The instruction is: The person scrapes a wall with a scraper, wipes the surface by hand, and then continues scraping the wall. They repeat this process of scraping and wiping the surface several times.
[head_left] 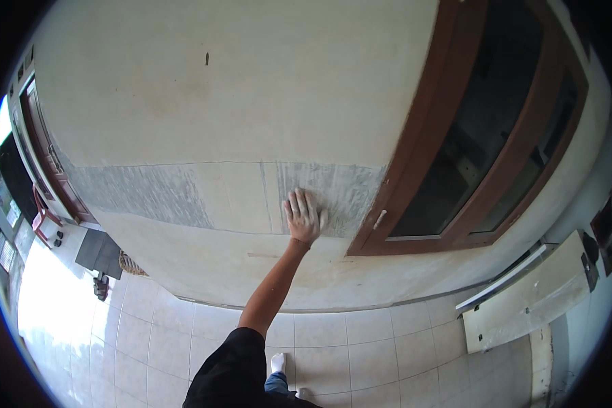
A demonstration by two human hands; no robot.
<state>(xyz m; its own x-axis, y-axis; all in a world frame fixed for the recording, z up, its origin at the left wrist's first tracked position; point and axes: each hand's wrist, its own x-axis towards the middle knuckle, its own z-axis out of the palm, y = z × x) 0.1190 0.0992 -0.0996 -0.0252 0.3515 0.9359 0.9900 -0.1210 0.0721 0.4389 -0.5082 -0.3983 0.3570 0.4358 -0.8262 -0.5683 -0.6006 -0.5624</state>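
Note:
My left hand (303, 217) lies against the wall (251, 102), its back toward me and its fingers stretched upward. The palm side is hidden, and I see no tool showing around it. Beneath and beside the hand is a grey, streaky patch (347, 194) on the cream wall, close to the brown window frame (387, 221). Thin lines border the band that this patch lies in. A second grey patch (143, 194) is further left in the same band, with a cream stretch between the two. My right hand is out of view.
A pale board (530, 306) leans at the right by the wall. On the left are a brown door (54, 156), a red chair (42, 214), a grey mat (98, 251) and footwear (101, 286). My feet stand on the tiled floor (326, 340).

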